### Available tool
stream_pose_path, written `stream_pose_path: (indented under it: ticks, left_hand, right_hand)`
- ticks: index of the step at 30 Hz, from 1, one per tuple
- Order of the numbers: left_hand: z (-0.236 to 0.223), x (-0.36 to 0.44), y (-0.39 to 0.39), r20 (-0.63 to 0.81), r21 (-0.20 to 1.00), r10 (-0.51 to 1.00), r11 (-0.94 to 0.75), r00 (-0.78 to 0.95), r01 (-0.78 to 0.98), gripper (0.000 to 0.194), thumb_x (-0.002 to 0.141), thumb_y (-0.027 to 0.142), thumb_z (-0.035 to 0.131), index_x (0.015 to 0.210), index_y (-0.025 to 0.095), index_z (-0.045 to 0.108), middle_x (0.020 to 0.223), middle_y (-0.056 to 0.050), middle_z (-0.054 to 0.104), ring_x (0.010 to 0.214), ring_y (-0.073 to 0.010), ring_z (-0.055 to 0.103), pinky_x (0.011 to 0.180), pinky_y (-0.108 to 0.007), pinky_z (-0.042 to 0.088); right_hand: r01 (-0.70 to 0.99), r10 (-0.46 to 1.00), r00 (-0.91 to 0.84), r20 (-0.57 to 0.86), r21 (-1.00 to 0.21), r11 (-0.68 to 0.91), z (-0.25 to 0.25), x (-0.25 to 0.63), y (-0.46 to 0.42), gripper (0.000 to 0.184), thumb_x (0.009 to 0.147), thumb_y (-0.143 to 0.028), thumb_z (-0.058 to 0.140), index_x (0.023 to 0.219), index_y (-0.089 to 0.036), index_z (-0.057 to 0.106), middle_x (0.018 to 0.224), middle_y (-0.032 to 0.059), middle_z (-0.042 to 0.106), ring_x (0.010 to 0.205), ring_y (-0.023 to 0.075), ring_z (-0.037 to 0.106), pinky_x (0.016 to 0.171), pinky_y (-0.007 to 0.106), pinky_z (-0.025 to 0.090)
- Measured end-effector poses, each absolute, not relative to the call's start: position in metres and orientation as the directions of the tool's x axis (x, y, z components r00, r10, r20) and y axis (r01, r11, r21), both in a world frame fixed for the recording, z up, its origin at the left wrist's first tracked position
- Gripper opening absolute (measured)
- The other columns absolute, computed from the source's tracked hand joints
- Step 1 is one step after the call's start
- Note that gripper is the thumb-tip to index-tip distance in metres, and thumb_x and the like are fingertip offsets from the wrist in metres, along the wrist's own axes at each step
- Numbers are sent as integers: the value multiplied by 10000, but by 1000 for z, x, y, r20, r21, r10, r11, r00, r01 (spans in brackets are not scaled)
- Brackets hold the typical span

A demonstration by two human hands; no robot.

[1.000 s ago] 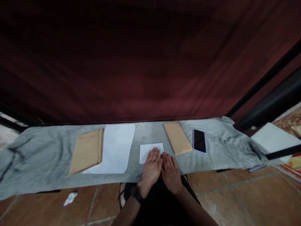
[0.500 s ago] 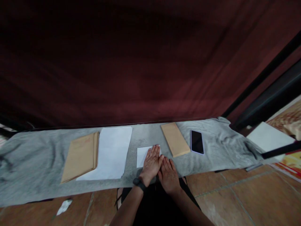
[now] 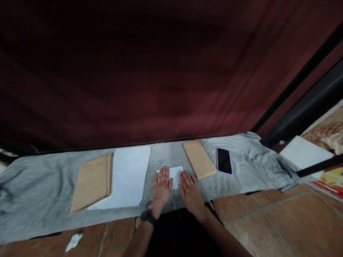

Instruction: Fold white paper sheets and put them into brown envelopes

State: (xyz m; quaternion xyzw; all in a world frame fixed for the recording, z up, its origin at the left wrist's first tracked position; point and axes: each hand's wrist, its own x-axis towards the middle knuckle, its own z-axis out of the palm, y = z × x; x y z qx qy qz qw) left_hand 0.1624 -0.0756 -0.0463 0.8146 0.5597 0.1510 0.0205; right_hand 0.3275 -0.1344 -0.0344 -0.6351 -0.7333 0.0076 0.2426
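A small white piece of paper (image 3: 175, 176), which looks folded, lies on the grey cloth (image 3: 166, 155) in front of me. Flat on its left part rests my left hand (image 3: 161, 186), fingers stretched out, with a dark watch on the wrist. My right hand (image 3: 190, 191) lies open at the paper's right edge, its fingers also extended. Between the two hands the middle of the paper shows; its ends are partly covered. Left of my left hand is a stack of larger white sheets (image 3: 130, 178). A single-looking brown envelope (image 3: 199, 159) lies beyond my right hand.
Several brown envelopes (image 3: 89, 182) overlap the white sheets' left side. A phone (image 3: 224, 161) with a purple edge lies at right. Behind the cloth rises a dark red surface (image 3: 171, 89). A crumpled white scrap (image 3: 74, 242) is on the tiled floor (image 3: 254, 228).
My left hand has slid leftward across the small paper, away from my right hand. The right hand has moved slightly forward. The paper's middle is now uncovered.
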Motion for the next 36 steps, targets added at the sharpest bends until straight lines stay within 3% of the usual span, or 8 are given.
stream_pose_path:
  ticks: [10,18,28,36]
  left_hand:
    - [-43,166,-78,174,110,936,-328,307,938,578,1017,355,281,1528,99,362,1612,-132,330,1511,-241,255,1237,-459,222]
    - [-55,156,-87,263,206,948,-237,180,949,642,1005,431,320,1522,51,358,1578,-190,381,1488,-291,311,1202,-478,304]
    - [-57,149,-106,304,225,952,-121,49,967,604,998,341,326,1492,0,388,1545,-231,414,1469,-318,343,1183,-500,338]
    - [-58,150,-119,374,275,927,-82,-29,958,598,980,252,362,1551,85,304,1574,-189,383,1474,-301,337,1168,-510,367]
  right_hand:
    - [960,944,-82,320,-228,161,-51,325,-99,502,1038,-313,386,1488,-99,445,1530,124,461,1412,272,426,1176,457,289]
    - [973,938,-65,341,-187,135,-56,325,-100,535,1036,-341,376,1513,-103,406,1536,129,455,1418,277,411,1175,453,275]
    - [976,954,-82,288,-169,135,-58,325,-100,563,1037,-356,324,1526,-84,381,1556,143,417,1440,286,378,1185,470,258]
    - [979,949,-114,294,-129,158,-66,326,-101,587,1035,-368,284,1523,-57,379,1577,161,372,1451,305,356,1188,490,252]
